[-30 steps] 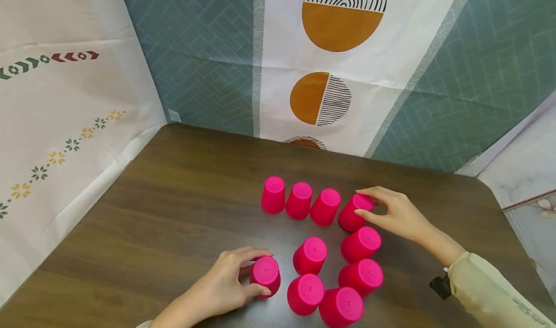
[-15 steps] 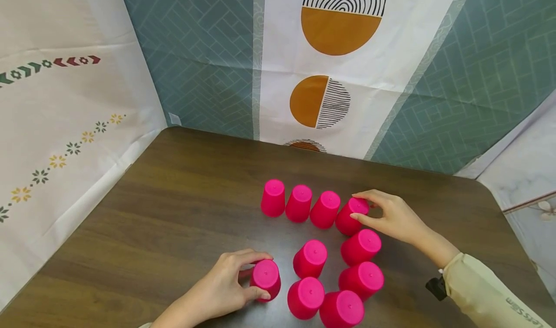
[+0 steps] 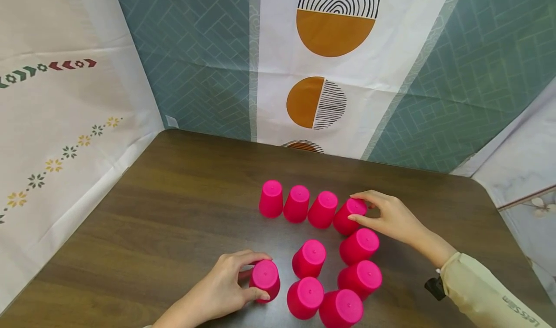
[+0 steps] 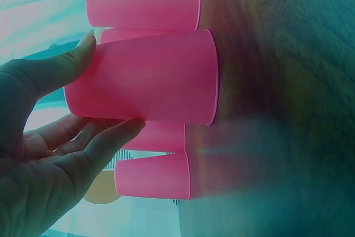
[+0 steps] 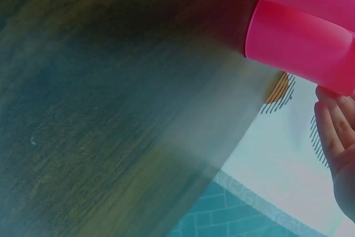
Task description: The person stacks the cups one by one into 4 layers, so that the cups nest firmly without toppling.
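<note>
Near the front of the table my left hand (image 3: 223,284) grips an upside-down pink cup (image 3: 266,276) between thumb and fingers. In the left wrist view that cup (image 4: 144,79) shows its side, its wide rim down by the table. My right hand (image 3: 396,217) holds another inverted pink cup (image 3: 343,223) by its narrow top, at the right end of the back row. Fingertips touch the side of this cup (image 5: 299,43) in the right wrist view, where the thumb is out of frame. Left of it stand three more cups, among them a middle one (image 3: 297,205).
Several more inverted pink cups stand between the hands: a right-hand line including one cup (image 3: 359,247), and an inner pair with a rear cup (image 3: 309,259) and a front cup (image 3: 305,298). The brown wooden table (image 3: 195,183) meets a patterned cloth wall (image 3: 204,67) behind.
My right hand has shifted its cup slightly left, closer to the back row's third cup. The left hand and its cup have stayed in place. The head view has tilted a little.
</note>
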The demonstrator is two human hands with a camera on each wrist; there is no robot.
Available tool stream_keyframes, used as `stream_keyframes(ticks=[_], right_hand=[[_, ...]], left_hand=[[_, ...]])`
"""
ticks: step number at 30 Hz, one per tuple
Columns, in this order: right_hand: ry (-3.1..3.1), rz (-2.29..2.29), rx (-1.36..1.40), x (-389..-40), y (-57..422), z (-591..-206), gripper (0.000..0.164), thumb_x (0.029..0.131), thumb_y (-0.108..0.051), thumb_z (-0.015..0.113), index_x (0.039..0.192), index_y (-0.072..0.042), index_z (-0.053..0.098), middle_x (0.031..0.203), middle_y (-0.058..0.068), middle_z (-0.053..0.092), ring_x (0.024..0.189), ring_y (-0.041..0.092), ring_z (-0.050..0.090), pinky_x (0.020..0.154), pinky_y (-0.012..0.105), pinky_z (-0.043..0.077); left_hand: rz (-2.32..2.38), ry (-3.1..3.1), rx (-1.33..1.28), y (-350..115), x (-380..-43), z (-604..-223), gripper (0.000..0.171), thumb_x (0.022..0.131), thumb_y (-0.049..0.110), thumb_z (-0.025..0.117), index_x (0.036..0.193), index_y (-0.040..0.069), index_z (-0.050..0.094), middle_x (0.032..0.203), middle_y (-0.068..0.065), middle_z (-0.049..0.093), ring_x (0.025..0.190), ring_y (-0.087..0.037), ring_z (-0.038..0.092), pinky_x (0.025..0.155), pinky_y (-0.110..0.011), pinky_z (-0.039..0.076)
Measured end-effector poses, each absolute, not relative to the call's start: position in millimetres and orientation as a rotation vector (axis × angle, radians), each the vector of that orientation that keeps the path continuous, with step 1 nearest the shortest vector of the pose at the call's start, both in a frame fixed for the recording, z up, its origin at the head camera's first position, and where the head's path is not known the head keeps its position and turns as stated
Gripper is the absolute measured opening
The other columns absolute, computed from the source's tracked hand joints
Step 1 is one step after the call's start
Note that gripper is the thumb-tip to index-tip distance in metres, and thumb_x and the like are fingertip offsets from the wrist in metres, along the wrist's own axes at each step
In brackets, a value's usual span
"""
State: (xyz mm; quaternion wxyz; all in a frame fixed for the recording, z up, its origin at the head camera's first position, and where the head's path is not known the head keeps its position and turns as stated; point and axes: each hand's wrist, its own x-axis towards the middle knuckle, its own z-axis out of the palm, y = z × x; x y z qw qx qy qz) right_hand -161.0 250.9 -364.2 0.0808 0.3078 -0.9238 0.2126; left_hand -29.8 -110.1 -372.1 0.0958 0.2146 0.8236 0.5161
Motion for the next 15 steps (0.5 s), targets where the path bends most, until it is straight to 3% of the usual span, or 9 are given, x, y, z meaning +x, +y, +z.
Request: stream_keyframes(ticks=[15], right_hand=[[-2.786,0.687,0.927,-162.2,251.4,-366.1,0.052,0.073,-0.026,0.081,0.118,-0.008,0.062,0.108,0.000,0.064,0.083,0.011,0.060,0.072,0.035,0.056]], left_hand=[[1.525,2.414,0.582,-110.9,-29.4,-372.6,0.044,0.072,0.026,0.081,0.112,0.016,0.064,0.102,0.008,0.062,0.092,-0.007,0.059,0.081,-0.019,0.052]])
